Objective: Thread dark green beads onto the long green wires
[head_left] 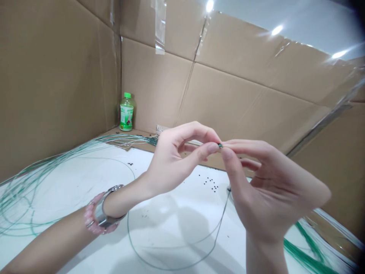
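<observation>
your left hand (171,163) and your right hand (270,186) are together in the air above the table, touching only at the fingertips. the thumb and first finger of each hand close from either side on a small green bit (220,145). it is mostly hidden by your fingertips and too small to tell whether it is a bead or a wire end. your other left fingers curl loosely, and your other right fingers spread a little behind the pinch.

below your hands, a thin green wire (171,264) makes a wide loop on the white table top (71,179), then rises to a small dark bead (229,189) just beside your right palm. you can't tell whether the wire carries on up to the pinched bit. a little scatter of black beads (210,183) lies on the table just under your hands.

a long bundle of pale green wires (34,194) loops across the left of the table and gathers near the far edge, just past your left hand. a darker green bundle (305,257) lies at the lower right. a pink beaded bracelet (91,215) and a silver bangle (102,209) sit on your left wrist. a plastic bottle with a green cap (127,112) stands in the far corner against the taped cardboard walls (156,87).
</observation>
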### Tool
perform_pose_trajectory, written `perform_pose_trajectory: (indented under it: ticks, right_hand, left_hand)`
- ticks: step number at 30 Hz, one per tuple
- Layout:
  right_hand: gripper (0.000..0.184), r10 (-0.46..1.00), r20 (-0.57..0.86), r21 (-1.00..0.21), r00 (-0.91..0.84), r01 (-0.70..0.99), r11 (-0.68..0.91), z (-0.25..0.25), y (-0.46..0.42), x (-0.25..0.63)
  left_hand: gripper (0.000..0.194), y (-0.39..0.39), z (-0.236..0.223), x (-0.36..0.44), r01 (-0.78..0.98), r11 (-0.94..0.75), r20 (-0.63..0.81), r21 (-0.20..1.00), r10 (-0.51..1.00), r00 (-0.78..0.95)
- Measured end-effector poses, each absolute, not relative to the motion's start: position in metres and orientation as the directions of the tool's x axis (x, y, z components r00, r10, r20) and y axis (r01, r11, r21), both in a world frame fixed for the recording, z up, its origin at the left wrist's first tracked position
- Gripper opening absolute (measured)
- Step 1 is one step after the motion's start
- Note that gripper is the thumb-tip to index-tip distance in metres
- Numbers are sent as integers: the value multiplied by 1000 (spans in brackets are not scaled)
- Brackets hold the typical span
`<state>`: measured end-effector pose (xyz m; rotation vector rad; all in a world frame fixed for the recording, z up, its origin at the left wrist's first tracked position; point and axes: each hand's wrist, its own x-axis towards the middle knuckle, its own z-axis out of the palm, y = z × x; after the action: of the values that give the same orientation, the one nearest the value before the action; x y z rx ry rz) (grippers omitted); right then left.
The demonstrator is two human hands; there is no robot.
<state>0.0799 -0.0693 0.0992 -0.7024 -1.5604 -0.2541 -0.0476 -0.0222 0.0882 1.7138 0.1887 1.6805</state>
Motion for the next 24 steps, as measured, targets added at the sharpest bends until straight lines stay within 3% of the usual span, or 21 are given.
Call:
perform_pose_trajectory:
  ticks: [13, 21, 24]
  right_hand:
    - [26, 304, 951, -202, -55, 633, 747, 102, -72, 86]
    - [21, 294, 947, -104, -130, 741, 664, 104, -73, 96]
    - [23, 297, 949, -137, -105, 713, 688, 104, -71, 99]
  left_hand:
    - [4, -22, 86, -47, -312, -759, 818, 571, 555, 148]
    - [4, -20, 89, -55, -64, -881, 873, 469, 452, 181]
    - [5, -20, 91, -56, -36, -894, 882, 446, 433, 186]
